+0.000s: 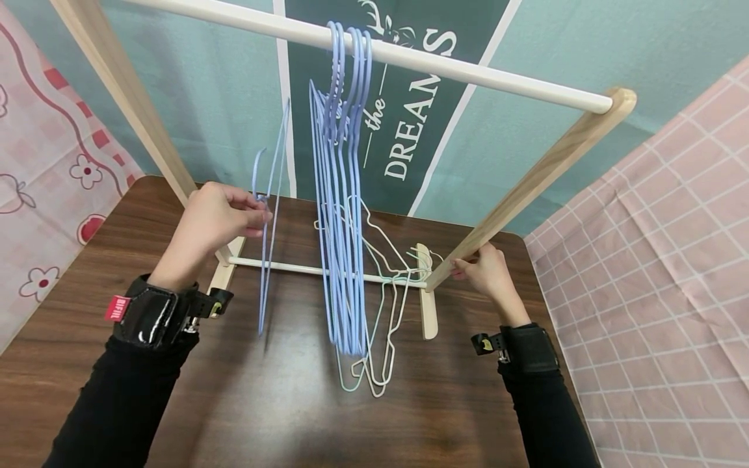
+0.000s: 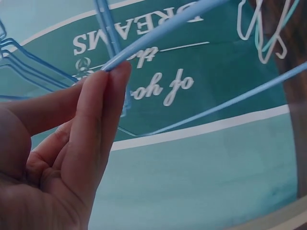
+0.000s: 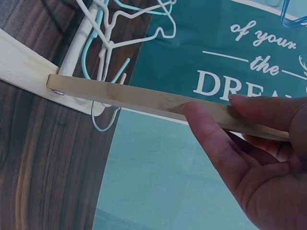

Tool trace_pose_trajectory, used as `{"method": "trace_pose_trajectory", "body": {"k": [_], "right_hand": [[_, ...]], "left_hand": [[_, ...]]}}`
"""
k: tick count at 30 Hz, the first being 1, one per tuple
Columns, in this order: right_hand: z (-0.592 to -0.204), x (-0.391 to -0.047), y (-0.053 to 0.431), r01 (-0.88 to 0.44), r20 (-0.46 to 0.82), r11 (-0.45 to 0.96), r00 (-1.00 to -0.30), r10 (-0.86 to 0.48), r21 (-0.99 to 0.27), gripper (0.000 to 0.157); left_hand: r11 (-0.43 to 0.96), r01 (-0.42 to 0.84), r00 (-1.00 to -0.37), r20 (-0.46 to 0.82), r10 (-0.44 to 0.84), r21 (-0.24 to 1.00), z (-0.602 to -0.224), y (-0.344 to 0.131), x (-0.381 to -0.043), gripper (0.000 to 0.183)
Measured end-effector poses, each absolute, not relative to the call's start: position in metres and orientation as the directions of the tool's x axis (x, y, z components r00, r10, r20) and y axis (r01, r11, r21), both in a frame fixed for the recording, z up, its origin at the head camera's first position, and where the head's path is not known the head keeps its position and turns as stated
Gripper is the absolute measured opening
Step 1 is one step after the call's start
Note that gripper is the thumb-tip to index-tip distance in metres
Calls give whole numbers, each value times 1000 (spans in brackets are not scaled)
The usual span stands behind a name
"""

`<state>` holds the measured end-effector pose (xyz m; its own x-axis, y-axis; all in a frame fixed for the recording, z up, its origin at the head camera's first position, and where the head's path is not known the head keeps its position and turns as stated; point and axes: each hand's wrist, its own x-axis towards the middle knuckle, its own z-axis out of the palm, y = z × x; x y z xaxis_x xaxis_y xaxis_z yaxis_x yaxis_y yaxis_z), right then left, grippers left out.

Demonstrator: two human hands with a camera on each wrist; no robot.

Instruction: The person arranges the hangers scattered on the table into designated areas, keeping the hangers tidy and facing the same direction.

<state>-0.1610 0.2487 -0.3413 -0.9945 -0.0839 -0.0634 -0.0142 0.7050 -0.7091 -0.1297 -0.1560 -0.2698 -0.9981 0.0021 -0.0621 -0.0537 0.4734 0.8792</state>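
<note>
My left hand [image 1: 225, 211] pinches a blue clothes hanger [image 1: 271, 244] near the base of its hook, holding it edge-on and apart from the rack. In the left wrist view, thumb and fingertips meet on the blue wire [image 2: 158, 36]. My right hand [image 1: 488, 270] grips the right wooden post [image 1: 526, 185] of the clothes rack low down; in the right wrist view its thumb and fingers lie on either side of the post [image 3: 144, 98]. Several blue hangers [image 1: 345, 247] hang bunched on the white top rail [image 1: 468, 71].
White and pale green hangers [image 1: 389, 338] lie behind and below the hanging bunch, near the lower white bar [image 1: 298, 267]. A left wooden post [image 1: 134, 97] stands beside my left hand. The rack stands on a dark wooden table [image 1: 281, 403], with printed cloths [image 1: 667, 260] around it.
</note>
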Motion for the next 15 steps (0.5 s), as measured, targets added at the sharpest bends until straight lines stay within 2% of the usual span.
{"method": "trace_pose_trajectory", "body": {"k": [11,15], "right_hand": [[-342,-161,249,-14,-65,706,-994,-86,-708,29],[-342,-161,249,-16,-66,709,-994,-87,-705,29]], "left_hand": [[524,-9,-1000,3,-22,852,-238,-144,-133,17],[500,-3,-1000,11,-25,866,-227,-138,-136,18]]}}
